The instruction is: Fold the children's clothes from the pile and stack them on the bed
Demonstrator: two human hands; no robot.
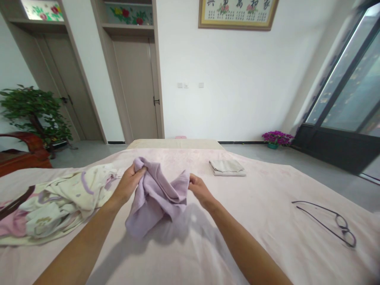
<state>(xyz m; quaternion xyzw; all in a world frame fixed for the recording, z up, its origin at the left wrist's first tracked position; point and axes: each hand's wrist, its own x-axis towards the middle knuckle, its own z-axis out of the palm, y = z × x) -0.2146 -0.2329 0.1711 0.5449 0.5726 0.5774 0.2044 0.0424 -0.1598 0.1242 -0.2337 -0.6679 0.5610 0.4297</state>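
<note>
A crumpled lilac cloth garment (pixel 157 198) hangs between my two hands, just above the pink sheet; its exact kind does not show. My left hand (pixel 130 183) is closed on its upper left corner, thumb on top. At the right edge, my right hand (pixel 200 188) pinches another corner between thumb and fingers. To the right and farther back, a folded pale grey cloth (pixel 227 168) lies flat. On the left, beside my left forearm, is a loose heap of cream, white and pink clothes (pixel 68 198).
A pink sheet (pixel 255 221) covers the broad surface before me. Black-framed glasses (pixel 341 227) lie at the right with their arms unfolded. A wooden armchair (pixel 32 146) and a leafy plant (pixel 35 113) stand at the left; purple flowers (pixel 277 137) are on the floor behind.
</note>
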